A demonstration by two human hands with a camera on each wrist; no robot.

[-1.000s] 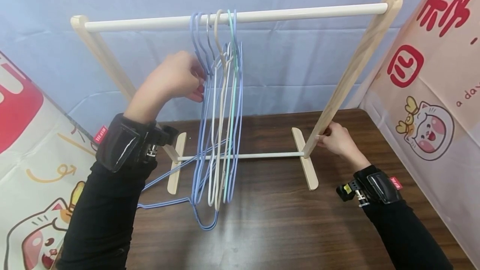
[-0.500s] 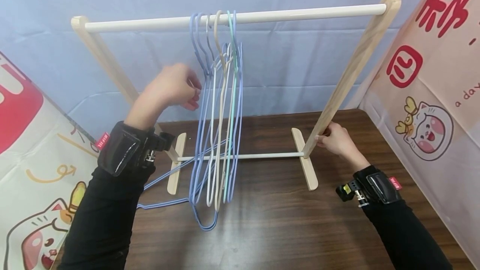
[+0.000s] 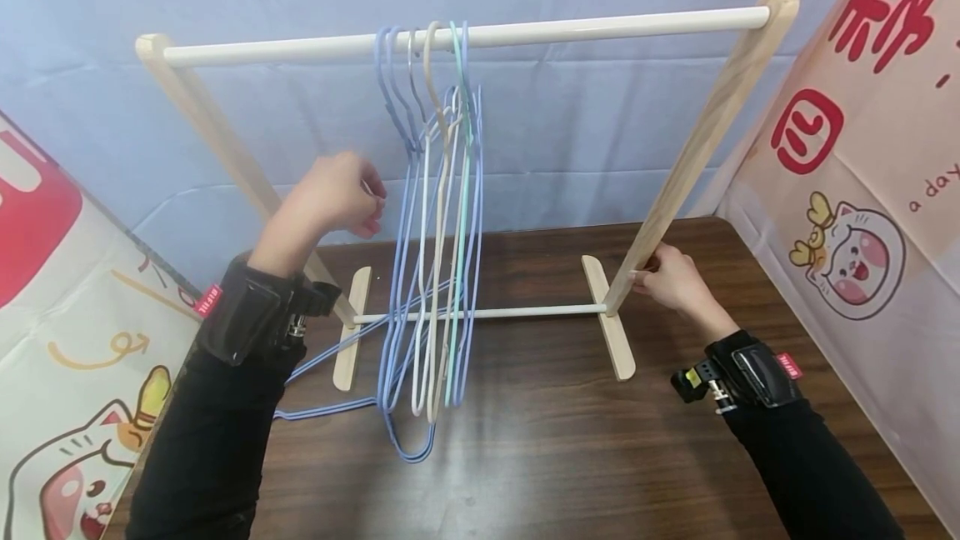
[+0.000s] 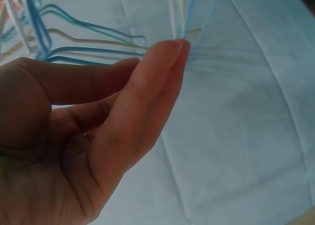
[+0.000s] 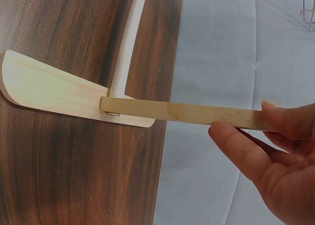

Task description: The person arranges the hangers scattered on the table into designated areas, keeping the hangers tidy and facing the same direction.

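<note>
A wooden clothes rack with a white top bar [image 3: 600, 29] stands on the table. Several hangers hang bunched near the middle of that bar, among them blue ones, a beige hanger [image 3: 428, 61], a white one and a mint-green one. My left hand [image 3: 333, 194] is in the air just left of the bunch, fingers loosely bent and nothing in them. In the left wrist view, blue hangers [image 4: 98, 50] appear beyond the fingers. Low on the rack's right wooden post [image 3: 701, 152], my right hand [image 3: 675, 277] pinches the wood between thumb and fingers, as the right wrist view also shows.
A thin white crossbar [image 3: 536, 312] joins the rack's two wooden feet, of which the right foot [image 3: 618, 348] lies flat on the brown table [image 3: 525, 457]. Pale blue cloth [image 3: 570, 123] hangs behind. Printed cloths line both sides.
My left hand has come off the blue hangers at the left of the bunch and moved down and left. The right hand stays on the post.
</note>
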